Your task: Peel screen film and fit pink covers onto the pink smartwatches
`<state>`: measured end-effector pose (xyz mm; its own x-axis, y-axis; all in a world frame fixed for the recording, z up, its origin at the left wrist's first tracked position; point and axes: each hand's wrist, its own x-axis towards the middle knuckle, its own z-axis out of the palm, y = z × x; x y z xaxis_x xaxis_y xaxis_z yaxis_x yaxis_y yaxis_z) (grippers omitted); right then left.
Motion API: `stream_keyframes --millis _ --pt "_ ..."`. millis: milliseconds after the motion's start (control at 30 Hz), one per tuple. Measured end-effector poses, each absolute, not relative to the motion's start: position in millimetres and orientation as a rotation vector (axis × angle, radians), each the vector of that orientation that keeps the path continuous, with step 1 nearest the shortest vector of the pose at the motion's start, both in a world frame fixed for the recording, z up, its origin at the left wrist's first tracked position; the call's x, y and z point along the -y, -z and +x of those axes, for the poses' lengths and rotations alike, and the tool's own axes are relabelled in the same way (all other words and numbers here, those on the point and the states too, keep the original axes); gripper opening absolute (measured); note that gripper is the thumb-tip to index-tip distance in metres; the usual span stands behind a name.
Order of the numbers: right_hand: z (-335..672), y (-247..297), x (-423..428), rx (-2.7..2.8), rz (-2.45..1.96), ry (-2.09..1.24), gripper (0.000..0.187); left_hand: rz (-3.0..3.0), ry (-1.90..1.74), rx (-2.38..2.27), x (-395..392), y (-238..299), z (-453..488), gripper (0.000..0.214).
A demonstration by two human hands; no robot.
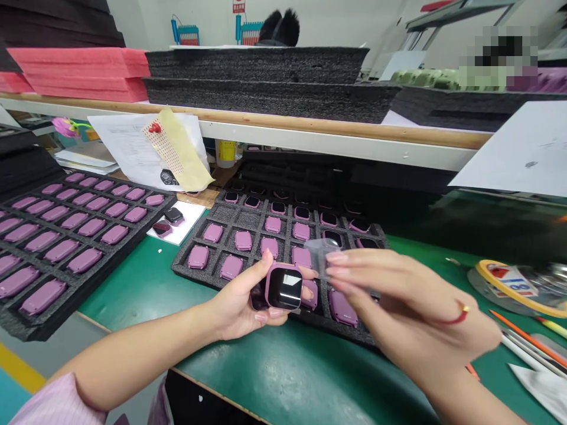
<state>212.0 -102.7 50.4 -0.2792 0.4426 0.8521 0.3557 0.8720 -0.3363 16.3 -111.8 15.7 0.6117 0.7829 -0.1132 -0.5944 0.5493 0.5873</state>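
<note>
My left hand (241, 301) is closed round a pink watch body (284, 287), its black glossy screen facing up, held just above the near edge of a black foam tray (221, 215). My right hand (390, 298) hovers right beside it, fingertips pinched on a thin clear film (319, 252) lifted above the watch. A red string circles my right wrist. The tray under my hands carries several pink watch bodies, some face down, and some screen up in the far rows.
A second foam tray (26, 319) full of pink watch bodies lies at the left. Two loose watches (168, 221) sit on a white card. Papers lean against the shelf rail (310, 124). A tape roll (522, 283) and pencils lie at the right on the green mat (283, 366).
</note>
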Motion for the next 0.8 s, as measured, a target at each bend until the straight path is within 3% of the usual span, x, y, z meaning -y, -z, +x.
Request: stream_keyframes --millis 100,267,500,600,800 --pt "215.2 -50.3 110.2 2.105 -0.462 -0.027 0.042 0.540 -0.838 -0.392 112.8 -16.0 15.9 0.053" --pt "214.6 -46.1 116.1 2.288 -0.470 -0.218 0.037 0.537 -0.830 -0.482 114.3 -15.7 14.8 0.058" --pt "194.0 -39.2 113.1 2.180 -0.527 0.093 0.037 0.732 -0.954 -0.537 117.7 -14.4 19.8 0.054" --pt "189.6 -34.7 111.8 2.166 -0.664 -0.082 0.050 0.841 -0.975 -0.565 119.0 -11.9 21.8 0.054" --pt "193.0 -35.5 107.1 2.124 -0.655 -0.331 0.049 0.700 -0.979 -0.668 116.7 -15.3 20.4 0.060"
